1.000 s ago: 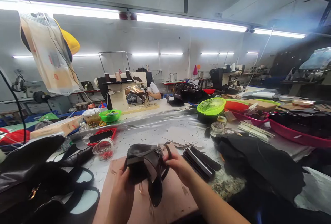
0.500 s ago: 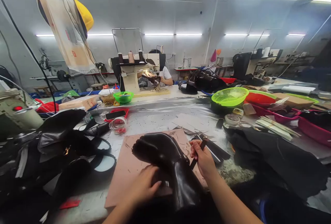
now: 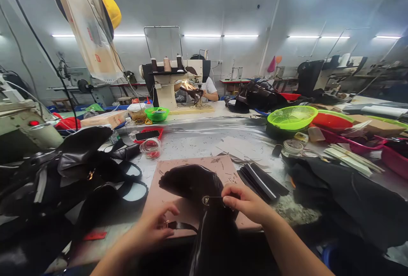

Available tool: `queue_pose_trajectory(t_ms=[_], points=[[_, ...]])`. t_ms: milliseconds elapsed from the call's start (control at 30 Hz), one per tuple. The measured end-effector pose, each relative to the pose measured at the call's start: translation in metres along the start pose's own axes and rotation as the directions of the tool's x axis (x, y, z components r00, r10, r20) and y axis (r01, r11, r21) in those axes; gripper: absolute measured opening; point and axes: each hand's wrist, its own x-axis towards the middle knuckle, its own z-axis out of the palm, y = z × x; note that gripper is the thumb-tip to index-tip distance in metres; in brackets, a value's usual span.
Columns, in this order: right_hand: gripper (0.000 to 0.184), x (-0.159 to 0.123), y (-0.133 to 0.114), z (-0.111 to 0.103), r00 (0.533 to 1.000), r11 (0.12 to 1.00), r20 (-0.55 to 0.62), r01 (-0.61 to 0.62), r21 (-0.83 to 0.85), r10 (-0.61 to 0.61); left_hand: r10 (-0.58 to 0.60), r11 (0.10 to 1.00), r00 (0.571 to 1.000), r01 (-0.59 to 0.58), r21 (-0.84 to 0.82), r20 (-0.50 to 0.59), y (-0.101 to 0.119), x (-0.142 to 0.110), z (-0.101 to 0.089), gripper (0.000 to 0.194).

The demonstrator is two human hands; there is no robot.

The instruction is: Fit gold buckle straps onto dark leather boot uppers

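Observation:
A glossy black boot upper (image 3: 191, 182) lies over a pink board (image 3: 159, 174), its shaft reaching toward me. A small metal buckle (image 3: 206, 200) shows at the ankle. My right hand (image 3: 245, 204) pinches the strap band just right of the buckle, thumb and forefinger closed; part of the band is hidden by the fingers. On the other side my left hand (image 3: 156, 225) has its fingers curled at the end of a narrow black strap (image 3: 183, 226), which runs to the boot's left side.
Black boot parts (image 3: 79, 182) are heaped at left. Black strips (image 3: 263, 182) and dark sheet material (image 3: 347, 195) lie at right. Farther back stand a green basket (image 3: 291, 118), a phone (image 3: 147, 135) in a red tray and a sewing machine (image 3: 168, 85), with a person behind it.
The boot has turned so its buckle faces up. My right hand has moved from the strap's raised free end to the band by the buckle. My left hand has shifted left to a strap end.

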Motion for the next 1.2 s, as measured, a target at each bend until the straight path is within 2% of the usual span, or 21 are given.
queue_pose_trajectory(t_ms=[100,167,233,300,400,500,633,733,800,900,1000,1100,1167,1200], points=[[0.012,-0.002,-0.007,0.011,0.999,0.998,0.052,0.000,-0.057,0.003,0.021,0.929,0.996,0.013,-0.369,0.087,0.008,0.000,0.006,0.011],[0.012,-0.004,-0.008,0.020,0.997,0.993,0.064,0.037,-0.114,-0.029,0.073,0.847,0.992,-0.006,-0.531,0.106,0.007,0.002,0.017,0.017],[0.015,-0.005,-0.008,0.029,0.997,0.984,0.051,0.057,-0.168,-0.049,0.138,0.805,0.986,-0.058,-0.591,0.090,0.006,0.006,0.029,0.026],[0.015,-0.007,-0.006,0.036,0.999,0.981,0.014,0.046,-0.191,-0.044,0.167,0.815,0.985,-0.112,-0.568,0.046,0.006,0.010,0.042,0.030],[0.014,-0.008,-0.003,0.042,0.998,0.983,-0.049,0.026,-0.183,-0.036,0.145,0.850,0.986,-0.164,-0.501,-0.078,0.008,0.014,0.057,0.025],[0.012,-0.009,-0.002,0.043,0.994,0.985,-0.085,0.050,-0.164,-0.065,0.196,0.906,0.968,-0.239,-0.350,-0.154,0.011,0.016,0.066,0.019],[0.012,-0.011,-0.003,0.044,0.983,0.990,-0.152,0.084,-0.109,-0.100,0.345,0.931,0.929,-0.357,-0.079,-0.134,0.018,0.019,0.069,0.023],[0.020,-0.015,-0.007,0.045,0.968,0.991,-0.215,0.117,-0.066,-0.128,0.391,0.920,0.917,-0.392,0.004,-0.072,0.026,0.021,0.071,0.019],[0.024,-0.018,-0.010,0.046,0.964,0.977,-0.188,0.166,-0.131,-0.189,0.419,0.908,0.907,-0.418,0.038,-0.044,0.031,0.023,0.074,0.018],[0.022,-0.019,-0.014,0.047,0.955,0.915,-0.141,0.198,-0.351,-0.260,0.440,0.898,0.897,-0.439,0.029,-0.038,0.033,0.027,0.079,0.017],[0.016,-0.016,-0.013,0.048,0.936,0.837,-0.170,0.183,-0.516,-0.309,0.400,0.908,0.914,-0.405,-0.107,-0.069,0.031,0.031,0.084,0.023],[0.016,-0.013,-0.013,0.051,0.852,0.700,-0.191,0.251,-0.668,-0.488,0.337,0.898,0.934,-0.356,-0.259,-0.116,0.032,0.033,0.086,0.035],[0.020,-0.011,-0.015,0.056,0.793,0.609,-0.158,0.307,-0.731,-0.589,0.342,0.905,0.935,-0.355,-0.235,-0.094,0.036,0.032,0.086,0.029],[0.022,-0.011,-0.018,0.059,0.778,0.586,-0.130,0.341,-0.735,-0.614,0.337,0.916,0.938,-0.346,-0.205,-0.079,0.040,0.031,0.085,0.023]])
